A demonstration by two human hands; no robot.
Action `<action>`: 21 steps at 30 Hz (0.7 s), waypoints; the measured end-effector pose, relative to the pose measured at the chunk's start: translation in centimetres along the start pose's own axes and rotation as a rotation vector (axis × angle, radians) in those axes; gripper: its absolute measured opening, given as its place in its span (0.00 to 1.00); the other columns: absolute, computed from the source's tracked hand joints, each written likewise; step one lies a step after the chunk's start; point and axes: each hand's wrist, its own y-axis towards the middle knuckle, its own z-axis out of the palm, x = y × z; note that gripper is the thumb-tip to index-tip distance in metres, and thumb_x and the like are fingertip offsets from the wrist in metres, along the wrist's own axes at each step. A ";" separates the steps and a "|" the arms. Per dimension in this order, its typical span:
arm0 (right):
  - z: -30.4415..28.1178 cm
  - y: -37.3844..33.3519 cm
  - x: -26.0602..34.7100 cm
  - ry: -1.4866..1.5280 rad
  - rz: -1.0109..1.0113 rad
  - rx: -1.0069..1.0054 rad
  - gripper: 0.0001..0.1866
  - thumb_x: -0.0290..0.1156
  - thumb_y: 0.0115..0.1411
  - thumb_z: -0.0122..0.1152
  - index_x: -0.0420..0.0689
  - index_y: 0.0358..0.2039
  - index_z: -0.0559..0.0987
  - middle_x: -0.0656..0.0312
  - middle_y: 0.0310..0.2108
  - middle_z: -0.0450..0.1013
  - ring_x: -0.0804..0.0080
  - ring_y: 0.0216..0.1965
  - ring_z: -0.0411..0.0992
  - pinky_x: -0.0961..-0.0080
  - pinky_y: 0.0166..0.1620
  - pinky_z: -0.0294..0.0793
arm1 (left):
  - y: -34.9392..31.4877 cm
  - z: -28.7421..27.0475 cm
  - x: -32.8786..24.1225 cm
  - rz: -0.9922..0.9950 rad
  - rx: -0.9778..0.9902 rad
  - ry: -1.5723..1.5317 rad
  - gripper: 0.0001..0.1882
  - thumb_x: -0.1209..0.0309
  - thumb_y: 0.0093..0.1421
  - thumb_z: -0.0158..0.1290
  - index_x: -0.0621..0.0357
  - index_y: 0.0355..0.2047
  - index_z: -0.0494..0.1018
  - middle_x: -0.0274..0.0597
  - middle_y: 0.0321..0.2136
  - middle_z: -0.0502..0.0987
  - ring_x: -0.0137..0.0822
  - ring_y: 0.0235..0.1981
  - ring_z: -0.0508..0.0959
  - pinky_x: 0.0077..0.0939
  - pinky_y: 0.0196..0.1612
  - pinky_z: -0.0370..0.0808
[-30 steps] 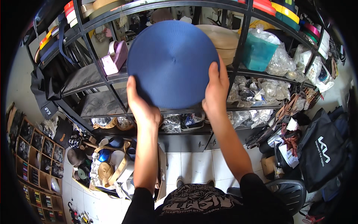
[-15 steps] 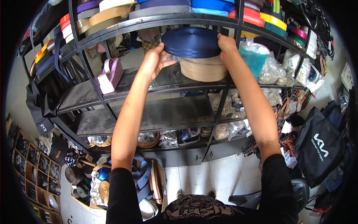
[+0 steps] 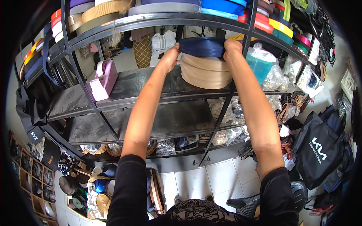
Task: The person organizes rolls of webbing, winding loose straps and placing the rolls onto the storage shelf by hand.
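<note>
A wide roll of navy blue webbing (image 3: 202, 47) lies flat on a stack of beige webbing rolls (image 3: 205, 72), which stands on the middle shelf board (image 3: 145, 82). My left hand (image 3: 170, 58) is closed on the left side of the navy roll, with its thumb against the edge. On the opposite side my right hand (image 3: 232, 49) grips the roll; its fingertips are partly hidden behind the rim. Both arms are stretched out toward the shelf.
The black metal shelf upright (image 3: 247, 35) rises just beyond my right hand. A lilac tape dispenser (image 3: 103, 81) stands to the left. Colourful webbing rolls (image 3: 166, 8) fill the board above. Right of the stack are a teal bag (image 3: 259, 69) and clear plastic bags (image 3: 277, 79).
The navy roll has gone from tipped toward me, top face showing, to nearly level on the beige stack. My hands moved with it, and my view shifted slightly.
</note>
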 end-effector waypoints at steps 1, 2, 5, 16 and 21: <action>-0.2 0.6 0.3 -0.085 -0.041 -0.044 0.14 0.25 0.55 0.50 0.33 0.41 0.77 0.49 0.41 0.74 0.66 0.36 0.73 0.68 0.38 0.73 | 0.3 0.9 0.1 -0.003 0.035 -0.028 0.28 0.52 0.70 0.28 0.56 0.62 0.58 0.43 0.63 0.60 0.37 0.62 0.59 0.35 0.62 0.53; -0.9 1.9 0.4 -0.174 -0.082 -0.093 0.13 0.24 0.55 0.49 0.33 0.39 0.76 0.52 0.37 0.74 0.69 0.33 0.71 0.68 0.36 0.72 | 0.6 2.2 0.1 -0.008 0.074 -0.061 0.28 0.52 0.70 0.27 0.56 0.61 0.59 0.42 0.63 0.61 0.37 0.62 0.59 0.34 0.62 0.54; -0.8 2.3 0.5 -0.180 -0.168 0.114 0.16 0.22 0.57 0.45 0.32 0.44 0.74 0.51 0.42 0.74 0.66 0.38 0.73 0.69 0.41 0.73 | 1.9 1.1 1.0 -0.029 0.042 -0.016 0.29 0.52 0.69 0.28 0.56 0.61 0.60 0.40 0.62 0.62 0.36 0.61 0.61 0.36 0.60 0.56; -2.9 1.1 0.7 -0.720 -0.173 0.315 0.20 0.36 0.64 0.45 0.39 0.52 0.72 0.53 0.52 0.71 0.66 0.53 0.69 0.67 0.56 0.65 | 2.3 2.1 1.3 0.042 -0.061 0.195 0.31 0.53 0.70 0.22 0.63 0.61 0.59 0.48 0.57 0.66 0.42 0.55 0.66 0.35 0.59 0.60; -2.3 2.8 0.6 -0.845 -0.193 0.407 0.21 0.38 0.64 0.49 0.42 0.53 0.73 0.56 0.52 0.72 0.70 0.51 0.71 0.68 0.52 0.69 | 2.4 1.2 1.4 0.077 -0.046 0.208 0.31 0.52 0.69 0.22 0.59 0.61 0.60 0.48 0.59 0.63 0.42 0.56 0.65 0.36 0.58 0.62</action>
